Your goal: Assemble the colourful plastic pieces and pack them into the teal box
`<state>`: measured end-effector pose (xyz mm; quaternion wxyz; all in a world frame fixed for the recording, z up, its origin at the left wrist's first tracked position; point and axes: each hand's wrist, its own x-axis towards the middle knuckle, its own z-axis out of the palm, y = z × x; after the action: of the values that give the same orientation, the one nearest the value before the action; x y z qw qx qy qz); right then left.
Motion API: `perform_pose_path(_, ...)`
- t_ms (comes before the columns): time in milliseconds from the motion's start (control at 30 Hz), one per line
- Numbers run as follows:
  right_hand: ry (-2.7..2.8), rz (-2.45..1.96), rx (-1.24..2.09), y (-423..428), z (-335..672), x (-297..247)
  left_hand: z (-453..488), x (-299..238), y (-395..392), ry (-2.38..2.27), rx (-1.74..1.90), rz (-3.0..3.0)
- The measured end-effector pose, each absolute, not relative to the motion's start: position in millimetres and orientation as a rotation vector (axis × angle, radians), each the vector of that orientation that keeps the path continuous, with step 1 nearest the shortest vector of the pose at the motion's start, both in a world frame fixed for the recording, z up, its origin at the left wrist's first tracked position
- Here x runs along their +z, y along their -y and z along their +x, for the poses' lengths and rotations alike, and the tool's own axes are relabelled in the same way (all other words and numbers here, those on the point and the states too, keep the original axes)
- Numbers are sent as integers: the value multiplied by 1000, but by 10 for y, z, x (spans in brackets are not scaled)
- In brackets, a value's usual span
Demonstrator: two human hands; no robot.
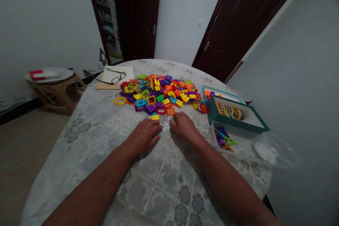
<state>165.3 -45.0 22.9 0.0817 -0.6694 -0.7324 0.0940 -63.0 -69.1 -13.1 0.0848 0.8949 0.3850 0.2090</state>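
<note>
A small white lattice-like plastic piece (165, 127) lies between my two hands on the tablecloth. My left hand (145, 135) rests palm down with its thumb apart from the fingers, the fingertips close to that piece's left edge. Just beyond those fingers is a yellow ribbed plastic piece (155, 117). My right hand (183, 124) is curled, its thumb and fingers closed at the white piece's right side; the exact contact is partly hidden. A large heap of colourful gear-shaped and ribbed plastic building pieces (159, 95) spreads out past both hands.
Eyeglasses (116, 79) lie on a pale pad (127, 72) at far left. On the right stand a green box (212, 111) with beaded strands, its lid-like tray (233, 95), and a clear tub (215, 137) of small pieces. Stools (53, 91) stand beyond the table's left edge.
</note>
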Motion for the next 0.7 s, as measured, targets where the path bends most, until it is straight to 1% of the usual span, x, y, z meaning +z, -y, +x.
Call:
perform_pose_path(133, 2084, -2016, 269, 323, 1669, 48, -588, -104, 723, -1169, 518, 2721)
perform_pose_path(467, 1977, -1660, 560, 314, 1785, -78, -549, -43, 773, -1205, 384, 2788)
perform_pose_path(700, 1833, -1722, 665, 287, 2002, -86, -541, -29, 794, -1228, 337, 2824)
